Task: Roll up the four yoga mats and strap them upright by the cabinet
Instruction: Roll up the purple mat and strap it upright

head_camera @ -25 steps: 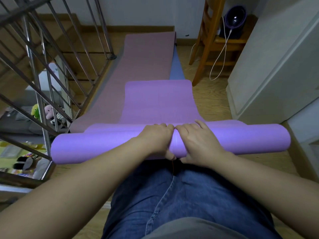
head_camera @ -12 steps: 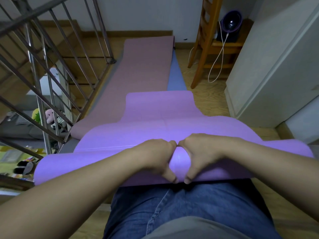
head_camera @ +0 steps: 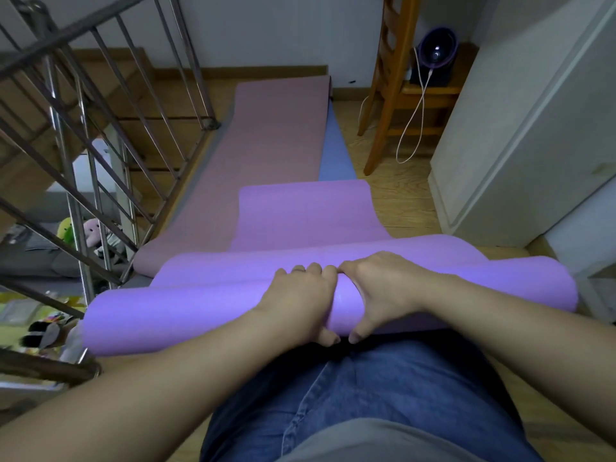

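Observation:
A purple yoga mat lies across the floor in front of my knees, most of it wound into a thick roll, with a short flat tail stretching away. My left hand and my right hand grip the middle of the roll side by side, fingers curled over its top and thumbs under its near side. Beyond the tail a pink mat lies flat, with a blue mat showing under its right edge. The white cabinet stands on the right.
A metal stair railing runs along the left, with stairs and soft toys below. A wooden chair with a small purple fan and white cable stands at the back right. The floor is wood.
Both hands pulled the roll back towards my knees and curled round it, thumbs going underneath. The flat tail first looked longer, then a little shorter.

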Demonstrator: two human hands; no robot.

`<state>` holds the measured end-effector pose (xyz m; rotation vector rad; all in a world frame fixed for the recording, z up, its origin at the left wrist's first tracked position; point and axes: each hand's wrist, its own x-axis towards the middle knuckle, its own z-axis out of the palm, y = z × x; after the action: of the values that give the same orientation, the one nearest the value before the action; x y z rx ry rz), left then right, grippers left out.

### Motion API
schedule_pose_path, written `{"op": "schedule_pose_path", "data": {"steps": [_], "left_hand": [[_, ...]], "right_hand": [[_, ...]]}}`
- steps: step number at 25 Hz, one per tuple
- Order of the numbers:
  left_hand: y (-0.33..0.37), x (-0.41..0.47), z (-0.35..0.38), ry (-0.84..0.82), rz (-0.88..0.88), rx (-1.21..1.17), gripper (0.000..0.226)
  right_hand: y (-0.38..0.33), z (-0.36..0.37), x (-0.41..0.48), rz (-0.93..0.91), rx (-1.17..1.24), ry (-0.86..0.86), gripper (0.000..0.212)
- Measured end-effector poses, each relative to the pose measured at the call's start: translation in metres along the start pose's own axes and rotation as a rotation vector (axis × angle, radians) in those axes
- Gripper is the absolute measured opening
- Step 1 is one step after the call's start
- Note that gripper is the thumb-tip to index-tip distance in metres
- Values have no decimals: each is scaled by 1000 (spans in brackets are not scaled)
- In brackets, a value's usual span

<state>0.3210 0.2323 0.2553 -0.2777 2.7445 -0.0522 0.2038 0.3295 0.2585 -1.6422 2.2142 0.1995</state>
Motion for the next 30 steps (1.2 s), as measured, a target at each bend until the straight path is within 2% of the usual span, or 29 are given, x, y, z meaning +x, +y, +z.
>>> {"op": "schedule_pose_path", "data": {"steps": [3,5,9,11,14,17,19,22,24,25,28,30], "left_hand": [[-25,15,-10,-124,2,-179,85],[-28,23,-13,-162,-12,-204,87],[-7,11,8,102,-61,-11,91],[-15,17,8,107,-48,-38,89],[-27,34,-6,-28,-52,-174,84],[-16,29,4,77,-103,-49,88],[-14,24,11,121,-92,18,90],[-32,39,-4,-2,-47,-114,83],[-39,55,-16,-129,-31,-180,81],[-37,57,-17,-132,-36,-176,81],[-26,45,4,73,-86,-24,86],[-25,37,11,145,-102,49,89]], "right_hand": [[-14,17,-2,36,-130,131,99],[-17,25,-5,43,-188,217,96],[-3,9,7,49,-81,126,89],[-6,16,9,68,-126,182,91],[-8,36,10,78,-230,359,95],[-1,22,16,67,-173,239,90],[-1,17,19,71,-144,236,89],[-8,29,17,99,-245,239,98],[-3,40,20,97,-291,347,105],[3,41,23,88,-261,401,102],[11,29,30,58,-202,314,86],[10,22,32,30,-220,278,81]]}}
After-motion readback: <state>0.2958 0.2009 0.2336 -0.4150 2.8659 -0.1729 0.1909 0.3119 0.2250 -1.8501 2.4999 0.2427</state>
